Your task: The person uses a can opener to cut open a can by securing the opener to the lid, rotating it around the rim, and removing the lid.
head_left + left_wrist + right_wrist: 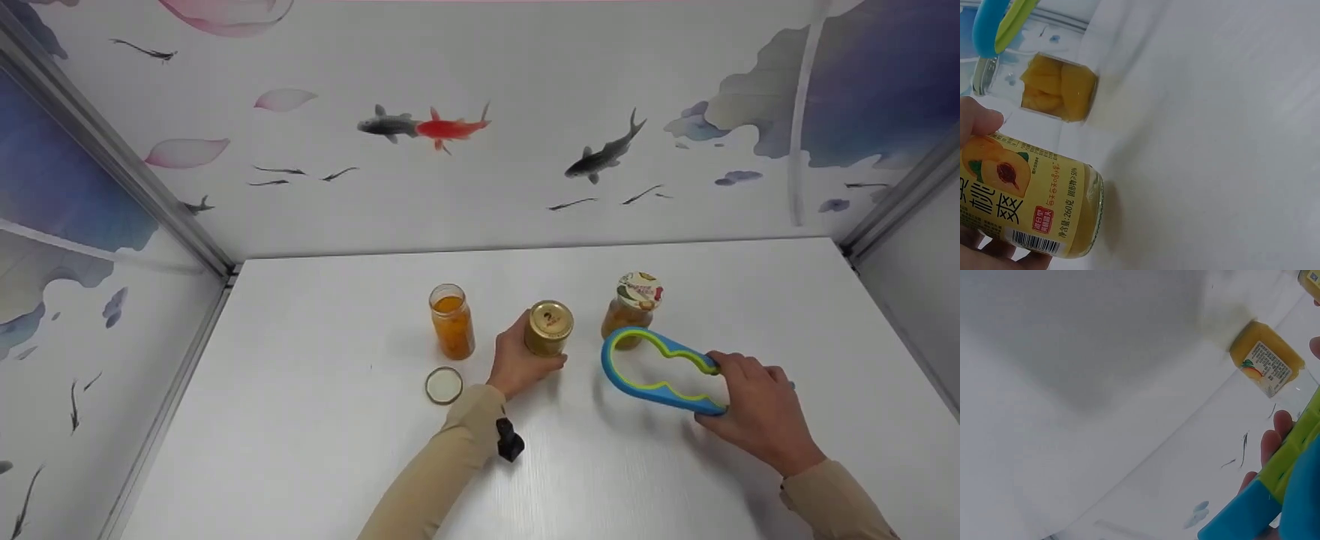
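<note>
The left hand [519, 365] has its fingers curled round the gold-lidded jar [550, 330]; to that jar's right, the right hand [763, 409], fingers wrapped, grips the blue-and-green opener [660, 395]. Left of the gold-lidded jar are an uncovered jar [454, 330] (orange inside) and a loose lid [444, 385]; to its right, a patterned-lid jar [640, 291].

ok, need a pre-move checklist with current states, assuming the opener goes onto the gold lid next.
1. Left hand grips the yellow-labelled glass jar: ok.
2. Round gold lid is on that jar: ok.
3. Right hand holds the blue-and-green looped opener: ok.
4. Opener fitted around the gold lid: not ok, it is apart from it.
5. Held jar's base flat on the white table: cannot tell.
6. Loose round lid out of the way: ok, it lies beside the open glass jar of orange contents.
</note>
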### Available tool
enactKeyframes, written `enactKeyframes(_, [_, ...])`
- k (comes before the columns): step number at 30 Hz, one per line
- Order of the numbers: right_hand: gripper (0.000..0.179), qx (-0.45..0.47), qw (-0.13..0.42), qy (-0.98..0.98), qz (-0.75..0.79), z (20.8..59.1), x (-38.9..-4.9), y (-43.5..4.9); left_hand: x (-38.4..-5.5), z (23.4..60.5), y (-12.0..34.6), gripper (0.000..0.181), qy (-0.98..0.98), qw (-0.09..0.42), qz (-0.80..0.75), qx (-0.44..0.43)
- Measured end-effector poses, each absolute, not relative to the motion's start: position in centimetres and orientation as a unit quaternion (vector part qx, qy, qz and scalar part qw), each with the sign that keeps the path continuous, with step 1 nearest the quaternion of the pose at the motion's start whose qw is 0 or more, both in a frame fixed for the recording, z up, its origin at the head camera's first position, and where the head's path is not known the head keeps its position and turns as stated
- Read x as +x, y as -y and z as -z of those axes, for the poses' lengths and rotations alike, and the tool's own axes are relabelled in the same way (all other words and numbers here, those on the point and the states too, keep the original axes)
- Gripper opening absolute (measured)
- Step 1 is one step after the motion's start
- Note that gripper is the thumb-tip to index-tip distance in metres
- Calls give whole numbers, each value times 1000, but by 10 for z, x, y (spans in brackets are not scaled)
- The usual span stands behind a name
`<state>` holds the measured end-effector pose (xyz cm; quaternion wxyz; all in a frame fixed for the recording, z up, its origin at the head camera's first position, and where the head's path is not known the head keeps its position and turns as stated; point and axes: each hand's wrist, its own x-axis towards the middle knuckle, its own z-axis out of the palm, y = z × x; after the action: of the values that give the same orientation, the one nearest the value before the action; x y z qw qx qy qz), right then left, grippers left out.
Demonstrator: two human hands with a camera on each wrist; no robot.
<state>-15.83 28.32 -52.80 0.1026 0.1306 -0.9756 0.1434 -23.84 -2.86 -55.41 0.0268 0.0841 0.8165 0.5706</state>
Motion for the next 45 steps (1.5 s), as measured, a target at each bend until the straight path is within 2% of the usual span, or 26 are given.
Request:
enactKeyframes(7, [77,123,126,972,-157,511,-162,-284,-228,546,22,72,-806,59,-580,99])
enactKeyframes(17, [73,173,179,956,-152,487,-168,-272,-215,540,19,77,-788,121,-594,106])
enactKeyframes(24, [74,195,172,953,-158,472,-169,-252,-207,541,16,77,-787,127,-586,148])
enactKeyframes(31, [76,232,158,946,-160,462,-168,-229,-202,540,14,65,-770,128,-603,164])
enactKeyframes(38, [75,261,134,944,-148,462,-175,-208,-199,541,15,74,-720,130,-648,212])
enactKeyframes(45, [78,271,108,944,-157,464,-180,-195,-197,542,14,71,-721,147,-633,239])
